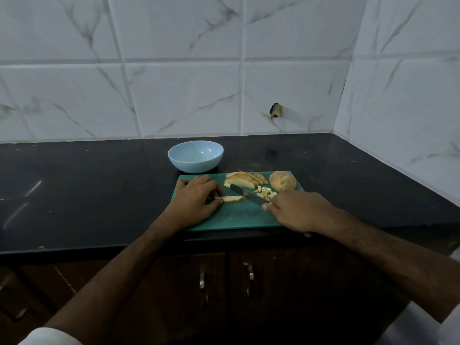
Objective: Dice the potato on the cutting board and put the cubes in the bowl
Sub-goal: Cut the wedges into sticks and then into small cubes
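Right hand [296,210] grips the knife [246,194]; left hand [196,201] pinches a potato strip [230,199] lying sideways, pointing rightward toward the blade.

- Single head-worn wide-angle view, looking forward and down over both forearms.
- Faces a tiled wall corner [348,70] beyond the dark surface [87,195].
- Close to the surface's front edge; cabinet doors [224,282] below.
- No second view to overlap.

Black countertop [87,195], white marble-veined wall tiles [174,70], dark wooden cabinet doors [174,295] with metal handles [202,280]
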Available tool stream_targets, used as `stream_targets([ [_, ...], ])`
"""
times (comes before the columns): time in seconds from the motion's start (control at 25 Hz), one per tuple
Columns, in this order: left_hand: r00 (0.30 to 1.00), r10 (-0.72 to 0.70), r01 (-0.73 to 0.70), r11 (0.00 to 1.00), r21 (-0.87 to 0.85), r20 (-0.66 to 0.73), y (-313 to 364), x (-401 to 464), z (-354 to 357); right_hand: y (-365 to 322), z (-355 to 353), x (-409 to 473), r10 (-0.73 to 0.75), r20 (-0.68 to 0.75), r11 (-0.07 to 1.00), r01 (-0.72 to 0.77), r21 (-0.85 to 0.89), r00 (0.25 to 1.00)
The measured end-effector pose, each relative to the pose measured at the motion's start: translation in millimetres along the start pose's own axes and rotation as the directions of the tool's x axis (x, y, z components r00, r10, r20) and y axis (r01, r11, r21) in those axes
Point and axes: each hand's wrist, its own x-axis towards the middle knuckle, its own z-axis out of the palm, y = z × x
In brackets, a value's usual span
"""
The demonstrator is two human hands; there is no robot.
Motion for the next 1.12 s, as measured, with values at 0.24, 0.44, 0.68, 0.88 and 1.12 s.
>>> stream_targets([
  [0.24, 0.998, 0.013, -0.011, 0.999, -0.031, 0.068, -13.2, -7.7, -5.8, -0.5, 0.0, -9.4, -0.048, -0.047, 0.999, 0.047, -0.021, 0.998],
  [0.44, 0.998, 0.032, -0.03, 0.999, -0.044, 0.049, -14.6, -10.3, -6.5, -10.1, 5.1, -11.9, -0.059, -0.011, 0.998, 0.058, -0.026, 0.998],
  [0.68, 0.998, 0.028, -0.024, 0.998, -0.065, 0.062, -15.5, -9.9, -7.1, -19.0, 24.5, -20.4, -0.089, -0.102, 0.99, 0.077, -0.122, 0.991],
  [0.88, 0.999, 0.01, -0.006, 0.996, -0.088, 0.047, -15.1, -11.6, -7.5, -16.1, 12.6, -14.3, -0.087, -0.129, 0.994, 0.078, -0.076, 0.988],
  [1.12, 0.999, 0.004, -0.001, 0.997, -0.08, 0.045, -15.8, -9.7, -6.4, -26.7, 26.2, -18.1, -0.09, -0.106, 0.994, 0.084, -0.066, 0.99],
])
